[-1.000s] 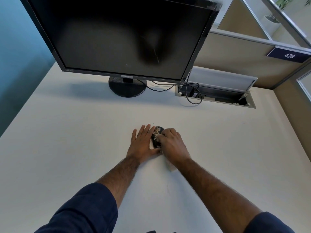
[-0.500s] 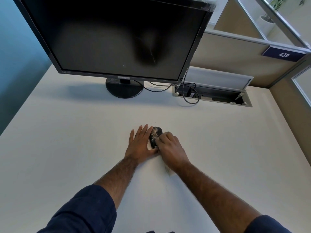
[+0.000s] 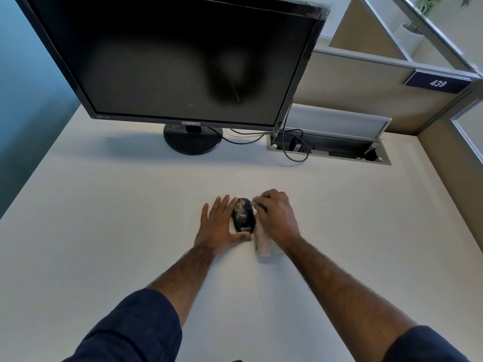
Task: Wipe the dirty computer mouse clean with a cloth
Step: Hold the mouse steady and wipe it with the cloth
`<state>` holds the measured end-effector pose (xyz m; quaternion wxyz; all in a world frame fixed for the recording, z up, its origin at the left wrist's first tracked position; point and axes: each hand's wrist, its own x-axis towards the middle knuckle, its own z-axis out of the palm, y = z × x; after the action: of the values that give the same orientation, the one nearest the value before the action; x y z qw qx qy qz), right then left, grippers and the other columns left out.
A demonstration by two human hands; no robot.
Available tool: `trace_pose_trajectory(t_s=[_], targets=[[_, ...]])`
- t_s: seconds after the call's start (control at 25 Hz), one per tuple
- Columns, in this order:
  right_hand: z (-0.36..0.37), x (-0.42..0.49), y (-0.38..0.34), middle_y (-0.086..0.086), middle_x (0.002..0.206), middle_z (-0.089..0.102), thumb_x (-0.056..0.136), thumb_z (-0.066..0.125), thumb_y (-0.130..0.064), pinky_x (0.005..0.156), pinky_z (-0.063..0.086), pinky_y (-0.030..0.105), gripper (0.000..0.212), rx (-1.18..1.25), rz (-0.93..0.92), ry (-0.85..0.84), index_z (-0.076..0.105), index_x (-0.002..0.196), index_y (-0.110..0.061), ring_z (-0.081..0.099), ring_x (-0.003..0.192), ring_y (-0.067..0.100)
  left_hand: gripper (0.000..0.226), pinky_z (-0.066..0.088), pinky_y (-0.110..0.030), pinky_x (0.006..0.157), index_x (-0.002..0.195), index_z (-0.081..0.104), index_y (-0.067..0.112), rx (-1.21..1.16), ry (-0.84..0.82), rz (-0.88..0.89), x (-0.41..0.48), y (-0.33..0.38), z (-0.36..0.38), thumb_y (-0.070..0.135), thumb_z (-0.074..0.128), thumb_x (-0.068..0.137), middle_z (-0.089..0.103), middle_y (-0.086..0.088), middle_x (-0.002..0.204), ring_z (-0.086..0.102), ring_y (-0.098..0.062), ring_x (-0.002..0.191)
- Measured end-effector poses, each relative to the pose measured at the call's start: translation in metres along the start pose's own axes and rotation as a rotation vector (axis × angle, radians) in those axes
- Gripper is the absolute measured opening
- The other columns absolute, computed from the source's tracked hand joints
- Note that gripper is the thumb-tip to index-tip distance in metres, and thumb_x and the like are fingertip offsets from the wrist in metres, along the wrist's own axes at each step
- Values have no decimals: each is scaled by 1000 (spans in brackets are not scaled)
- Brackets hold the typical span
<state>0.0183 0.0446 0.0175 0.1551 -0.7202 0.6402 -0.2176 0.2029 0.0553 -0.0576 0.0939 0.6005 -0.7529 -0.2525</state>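
A black computer mouse with pale specks of dirt on its front half lies on the white desk, a small label at its near end. My left hand lies flat against the mouse's left side, with the thumb hooked around its near end. My right hand sits just to the right of the mouse, fingers curled around a whitish cloth. The cloth trails toward me under the wrist, and a bit of it shows at the fingertips by the mouse's front right.
A large dark monitor on a round black base stands at the back of the desk. To its right, cables run into an open cable tray. Beige partition walls close off the back and right.
My right hand has slid off the top of the mouse to its right side, uncovering most of the mouse and the cloth below the wrist. My left hand has stayed in place.
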Motion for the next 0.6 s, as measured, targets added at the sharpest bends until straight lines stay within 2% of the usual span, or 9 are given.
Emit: trace_pose_trajectory(t_s=[0.16,0.32,0.48,0.6], targets=[[13,-13,-5,3,110,62,87,68,-14,91,50,43,17,-234,-199,-212,75,102,-18,50,107,27,116,-16,-44,123,163,4,29,-24,-4,-6,0,1,1,91,47,74,-5,10,170,-17,-7,154],[19,-42,7,-6,115,50,94,56,-27,85,52,42,11,-363,-255,-259,62,104,-25,43,117,20,120,-15,-44,123,162,2,31,-32,-6,5,1,0,0,97,35,68,-4,9,170,-15,-9,154],[10,-50,11,-3,113,59,99,57,-26,92,48,39,16,-211,-242,-192,72,99,-21,49,115,20,125,-15,-44,123,162,1,30,-22,-4,15,2,-2,1,100,38,65,-6,7,171,-15,-11,154],[8,-47,7,0,114,63,100,59,-21,97,45,37,17,-135,-180,-155,76,100,-17,51,114,23,139,-14,-47,123,162,0,27,-9,-31,26,2,-3,0,105,36,53,-8,5,170,-17,-13,155]])
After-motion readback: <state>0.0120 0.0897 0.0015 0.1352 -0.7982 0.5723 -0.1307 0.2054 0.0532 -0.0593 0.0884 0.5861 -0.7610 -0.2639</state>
